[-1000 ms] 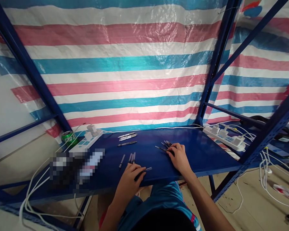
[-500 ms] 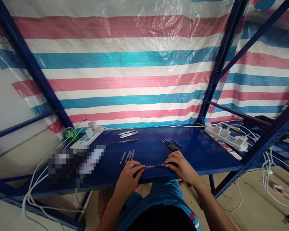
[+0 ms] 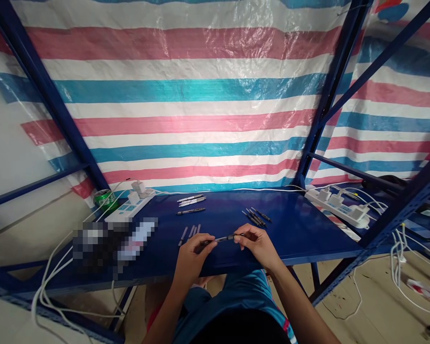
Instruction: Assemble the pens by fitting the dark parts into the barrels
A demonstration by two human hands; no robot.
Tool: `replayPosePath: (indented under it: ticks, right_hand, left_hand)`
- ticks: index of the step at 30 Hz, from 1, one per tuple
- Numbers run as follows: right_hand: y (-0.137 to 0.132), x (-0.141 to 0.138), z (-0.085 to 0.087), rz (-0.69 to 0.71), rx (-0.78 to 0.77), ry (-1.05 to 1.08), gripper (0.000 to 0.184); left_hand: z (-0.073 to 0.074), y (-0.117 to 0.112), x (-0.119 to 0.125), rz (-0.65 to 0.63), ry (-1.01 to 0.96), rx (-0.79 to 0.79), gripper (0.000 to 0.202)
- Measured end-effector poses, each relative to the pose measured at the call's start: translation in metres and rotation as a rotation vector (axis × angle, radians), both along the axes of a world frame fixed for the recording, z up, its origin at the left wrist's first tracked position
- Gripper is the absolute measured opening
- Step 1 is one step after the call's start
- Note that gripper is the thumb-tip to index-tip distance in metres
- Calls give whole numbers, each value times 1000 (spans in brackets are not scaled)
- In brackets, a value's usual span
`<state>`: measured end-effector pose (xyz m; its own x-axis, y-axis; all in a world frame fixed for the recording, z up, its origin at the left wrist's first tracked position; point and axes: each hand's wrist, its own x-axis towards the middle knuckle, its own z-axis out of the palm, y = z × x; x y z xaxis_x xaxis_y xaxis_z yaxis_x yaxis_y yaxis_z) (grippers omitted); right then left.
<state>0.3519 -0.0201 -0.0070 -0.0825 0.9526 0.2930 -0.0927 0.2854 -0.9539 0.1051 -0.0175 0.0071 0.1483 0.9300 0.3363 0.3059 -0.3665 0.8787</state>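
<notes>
Now, left hand [image 3: 192, 260] and right hand [image 3: 258, 246] both grasping one pen [image 3: 224, 238] above the counter [image 3: 304, 234], loose pens [image 3: 256, 217] lying on it.

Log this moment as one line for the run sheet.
left hand: grips pen | right hand: grips same pen, other end | nearby: loose pens on blue shelf

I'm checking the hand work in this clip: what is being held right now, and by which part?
A slim dark pen is held in both hands: the left hand grips it at one end, and the right hand pinches it at the other.
</notes>
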Motion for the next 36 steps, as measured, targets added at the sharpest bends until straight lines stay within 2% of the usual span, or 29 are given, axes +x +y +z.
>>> replayPosePath:
  ticks: [4,7,10,13,16,18,22,26,29,32,36]
  right_hand:
    - [0,-4,-1,40,-136,20,47]
    - [-2,0,0,161,-133,32,50]
    - [-5,3,1,208,-131,-27,47]
    - [-8,1,1,182,-139,-108,49]
    - [-10,-1,1,162,-110,-74,48]
    - [-10,0,1,183,-91,-50,54]
    - [-11,1,1,195,-99,-111,44]
    - [-10,0,3,144,-122,-153,52]
    - [-10,1,5,168,-136,-161,61]
    - [-12,2,8,177,-139,-194,53]
    - [-16,-2,13,134,-109,-250,53]
  left_hand:
    - [-5,2,0,-10,-10,-9,22]
    - [-4,0,-2,5,-15,-13,22]
    - [-3,-1,-5,-11,-18,-27,22]
    - [-3,-2,-6,-35,-18,-37,22]
    - [-3,-1,-6,-32,-23,-32,22]
    - [-3,-2,-5,-31,-23,-25,21]
    - [-2,-2,-5,-41,-14,-19,21]
    - [-2,-2,-6,-36,-22,-39,22]
    - [-1,-2,-7,-28,-25,-59,23]
    - [1,-3,-6,-28,-20,-55,23]
    - [4,-5,-7,-8,-39,-56,25]
